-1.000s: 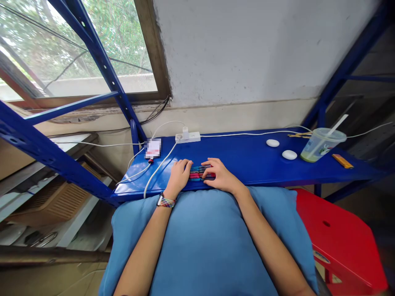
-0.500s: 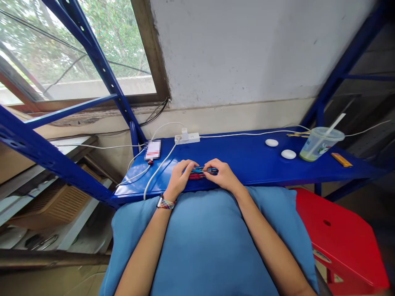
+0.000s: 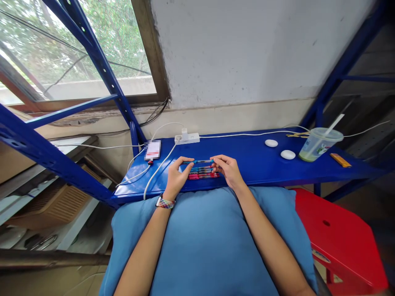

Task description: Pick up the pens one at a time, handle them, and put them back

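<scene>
Head view: blue pen [image 3: 203,161] crosswise (tip direction unclear), in closed pinches, left hand [image 3: 177,176] and right hand [image 3: 230,170].

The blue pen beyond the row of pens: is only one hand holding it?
No, the left hand and the right hand both hold the blue pen, its middle showing between them.

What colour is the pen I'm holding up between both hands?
The pen is mainly blue; it shows best in the head view.
</scene>
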Tool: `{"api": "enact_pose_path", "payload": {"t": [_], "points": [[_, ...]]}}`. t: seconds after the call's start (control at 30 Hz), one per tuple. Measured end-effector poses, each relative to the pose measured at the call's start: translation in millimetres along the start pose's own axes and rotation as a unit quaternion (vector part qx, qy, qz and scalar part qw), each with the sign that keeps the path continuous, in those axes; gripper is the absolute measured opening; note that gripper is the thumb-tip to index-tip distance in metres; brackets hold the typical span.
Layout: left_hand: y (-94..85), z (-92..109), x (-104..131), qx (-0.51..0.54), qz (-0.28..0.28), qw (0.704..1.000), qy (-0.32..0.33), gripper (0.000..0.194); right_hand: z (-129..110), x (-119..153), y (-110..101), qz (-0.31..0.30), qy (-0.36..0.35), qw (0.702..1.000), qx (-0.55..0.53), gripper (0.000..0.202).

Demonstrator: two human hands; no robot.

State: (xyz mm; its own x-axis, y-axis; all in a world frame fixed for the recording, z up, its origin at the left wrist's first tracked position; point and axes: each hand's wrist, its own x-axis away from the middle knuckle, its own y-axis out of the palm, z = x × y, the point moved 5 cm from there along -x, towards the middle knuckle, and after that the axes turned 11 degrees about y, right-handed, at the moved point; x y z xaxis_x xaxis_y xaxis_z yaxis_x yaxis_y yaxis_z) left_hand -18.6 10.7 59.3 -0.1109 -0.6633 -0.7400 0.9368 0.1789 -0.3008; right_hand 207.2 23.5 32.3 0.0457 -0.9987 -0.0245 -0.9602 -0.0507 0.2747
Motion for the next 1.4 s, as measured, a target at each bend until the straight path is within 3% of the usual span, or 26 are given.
{"api": "enact_pose_path", "payload": {"t": [0.2,0.33,0.6,0.7,0.77,0.83,0.93,1.03,1.13,1.27,1.4], "points": [[3.7,-8,0,0.099,0.0,0.995,-0.024,0.021,0,2,2,-0.009,-0.018,0.999,-0.029,0.038],[5.1,-11,1,0.143,0.019,0.988,-0.059,0.041,-1,3,4,-0.026,-0.045,0.999,-0.006,0.034],[-0.9,-9,0,0.083,0.042,0.995,-0.038,0.031,-6,4,-1,0.015,-0.048,0.996,-0.08,0.035],[-1.4,-10,0,0.061,0.05,0.996,-0.036,0.048,-8,4,-2,0.024,-0.049,0.994,-0.09,0.035],[-0.3,-10,-1,0.086,0.052,0.994,-0.029,0.037,-9,5,-2,0.034,-0.048,0.994,-0.097,0.036],[0.8,-9,-2,0.104,0.05,0.993,-0.025,0.039,-10,5,-3,0.04,-0.045,0.993,-0.103,0.037],[1.2,-10,-3,0.073,0.039,0.996,-0.033,0.029,-9,5,-2,0.032,-0.038,0.994,-0.102,0.037],[1.6,-12,-2,0.052,0.031,0.997,-0.046,0.053,-8,4,-1,0.026,-0.035,0.994,-0.097,0.037],[2.3,-14,-2,0.101,0.045,0.993,-0.049,0.035,-8,4,-2,0.036,-0.035,0.993,-0.103,0.038],[1.1,-13,-4,0.125,0.053,0.989,-0.055,0.029,-8,4,-3,0.046,-0.033,0.992,-0.113,0.038],[-5.2,-13,-5,0.082,0.077,0.992,-0.057,0.045,-8,3,-5,0.039,-0.019,0.989,-0.142,0.034]]}}
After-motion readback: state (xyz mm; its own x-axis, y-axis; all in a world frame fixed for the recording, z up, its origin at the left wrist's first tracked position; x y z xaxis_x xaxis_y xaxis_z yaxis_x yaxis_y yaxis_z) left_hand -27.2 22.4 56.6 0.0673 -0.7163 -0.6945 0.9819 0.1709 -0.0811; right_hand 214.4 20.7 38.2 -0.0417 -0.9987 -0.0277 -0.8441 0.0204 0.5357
